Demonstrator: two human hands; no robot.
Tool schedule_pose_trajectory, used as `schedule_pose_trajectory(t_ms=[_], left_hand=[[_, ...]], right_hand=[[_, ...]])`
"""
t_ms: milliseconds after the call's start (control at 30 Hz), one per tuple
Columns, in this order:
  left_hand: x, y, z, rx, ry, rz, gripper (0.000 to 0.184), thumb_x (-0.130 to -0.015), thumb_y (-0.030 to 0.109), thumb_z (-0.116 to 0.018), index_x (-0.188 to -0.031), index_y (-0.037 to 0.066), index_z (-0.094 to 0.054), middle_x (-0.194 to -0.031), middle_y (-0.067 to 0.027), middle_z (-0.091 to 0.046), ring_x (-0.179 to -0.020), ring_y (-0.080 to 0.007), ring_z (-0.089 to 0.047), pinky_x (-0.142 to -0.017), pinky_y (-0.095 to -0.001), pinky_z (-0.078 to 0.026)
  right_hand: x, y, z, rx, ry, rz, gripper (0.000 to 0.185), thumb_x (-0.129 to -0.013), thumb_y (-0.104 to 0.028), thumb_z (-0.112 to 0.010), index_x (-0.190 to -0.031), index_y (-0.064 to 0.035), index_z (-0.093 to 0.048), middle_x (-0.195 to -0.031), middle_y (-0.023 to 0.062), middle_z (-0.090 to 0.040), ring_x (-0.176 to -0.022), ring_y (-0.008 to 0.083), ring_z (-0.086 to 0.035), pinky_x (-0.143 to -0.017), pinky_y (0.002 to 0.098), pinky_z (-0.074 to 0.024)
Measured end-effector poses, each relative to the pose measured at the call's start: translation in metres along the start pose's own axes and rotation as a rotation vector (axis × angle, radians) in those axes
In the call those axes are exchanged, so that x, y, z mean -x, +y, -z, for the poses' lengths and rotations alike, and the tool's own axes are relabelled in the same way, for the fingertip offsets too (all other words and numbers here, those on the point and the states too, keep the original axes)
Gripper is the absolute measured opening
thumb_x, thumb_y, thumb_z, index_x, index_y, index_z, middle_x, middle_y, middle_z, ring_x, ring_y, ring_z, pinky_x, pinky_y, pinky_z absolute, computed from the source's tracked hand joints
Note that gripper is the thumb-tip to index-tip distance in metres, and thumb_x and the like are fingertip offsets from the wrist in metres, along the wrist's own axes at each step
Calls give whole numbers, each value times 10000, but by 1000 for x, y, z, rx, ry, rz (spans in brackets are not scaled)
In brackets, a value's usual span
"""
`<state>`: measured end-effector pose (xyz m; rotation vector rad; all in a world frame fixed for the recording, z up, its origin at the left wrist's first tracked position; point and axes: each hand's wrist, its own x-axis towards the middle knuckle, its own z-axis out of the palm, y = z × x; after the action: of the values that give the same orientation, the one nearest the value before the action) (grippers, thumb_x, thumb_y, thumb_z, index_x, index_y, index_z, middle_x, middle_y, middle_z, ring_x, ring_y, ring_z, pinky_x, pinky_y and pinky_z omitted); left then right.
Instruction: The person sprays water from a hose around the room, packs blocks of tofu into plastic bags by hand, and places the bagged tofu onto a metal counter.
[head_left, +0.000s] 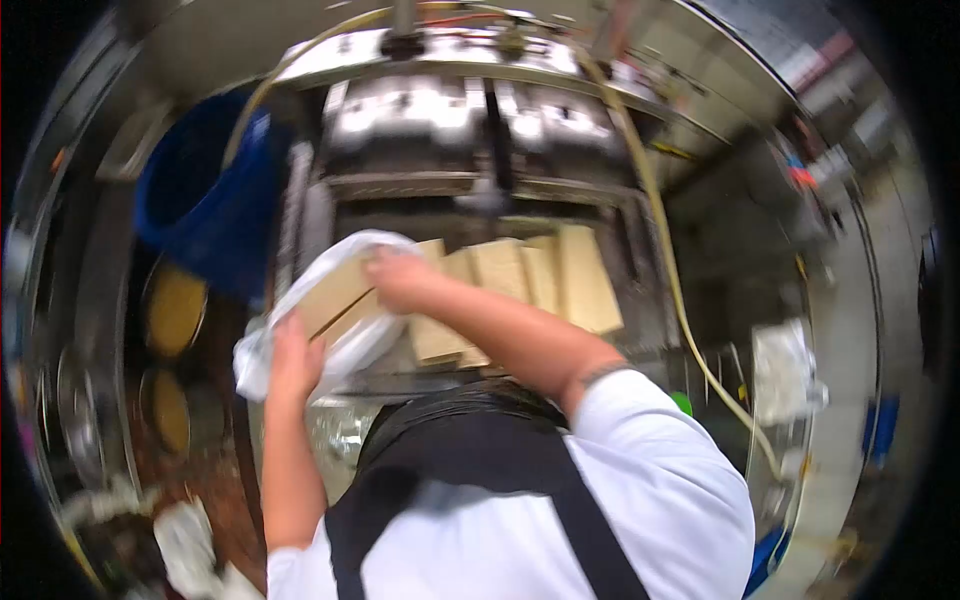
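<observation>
A white plastic bag [372,345] lies open on the metal work surface, with pale yellow rectangular slabs [336,294] inside it. They look like blocks of tofu, though blur hides their texture. My left hand [297,357] is at the bag's near left side, fingers closed on the plastic beside the slabs. Over the far right end of the bagged slabs, my right hand [402,280] has its fingers bent around a slab's end; the fingertips are blurred. More pale slabs [588,280] lie in a loose row to the right, partly behind my right forearm.
Behind the slabs stand shiny metal press-like boxes [405,125]. A large blue barrel [205,195] is at the left, with round pans [174,310] of yellowish contents below it. A pale hose [655,215] runs down the right side. Another white bag [785,370] hangs farther right.
</observation>
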<state>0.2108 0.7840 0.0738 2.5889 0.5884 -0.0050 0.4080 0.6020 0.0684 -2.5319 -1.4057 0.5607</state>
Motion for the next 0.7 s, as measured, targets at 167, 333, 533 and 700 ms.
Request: schedule_pose_trajectory(t_ms=[167, 333, 533, 700], left_hand=[[-4, -31, -34, -67, -14, -151, 878, -769, 135, -813, -1509, -88, -397, -1495, -327, -457, -1401, -483, -422, -1203, -488, -331], [-2, -23, -28, 107, -35, -47, 872, -899, 215, -765, -1547, -132, -295, -1579, -337, -372, -1495, -457, -336, -1235, -453, -275], [-10, -10, -7, 11, -373, -202, 794, -926, 189, -724, -1538, -117, -321, -1564, -365, -382, -1463, -474, -386, -1213, -449, -317], [-1, 11, 12, -152, -428, -333, 754, -903, 155, -716, -1518, -105, -366, -1538, -363, -413, -1448, -479, -404, -1208, -463, -337]], right_hand=[[-3, 27, -44, -129, 454, 177, 649, -651, -162, -823, -1253, -31, -616, -1310, 205, -623, -1236, 392, -601, -1050, 466, -501], [76, 6, -10, -245, 525, 167, 209, -847, -176, -739, -971, -19, -679, -1023, 195, -674, -991, 400, -664, -880, 483, -543], [195, 26, -71, -409, 659, -68, 147, -926, -185, -677, -1018, -70, -683, -941, 157, -668, -907, 381, -669, -806, 455, -553], [293, 62, -87, -388, 911, -654, 261, -932, -179, -700, -1126, -5, -688, -1041, 194, -707, -970, 371, -696, -828, 424, -566]])
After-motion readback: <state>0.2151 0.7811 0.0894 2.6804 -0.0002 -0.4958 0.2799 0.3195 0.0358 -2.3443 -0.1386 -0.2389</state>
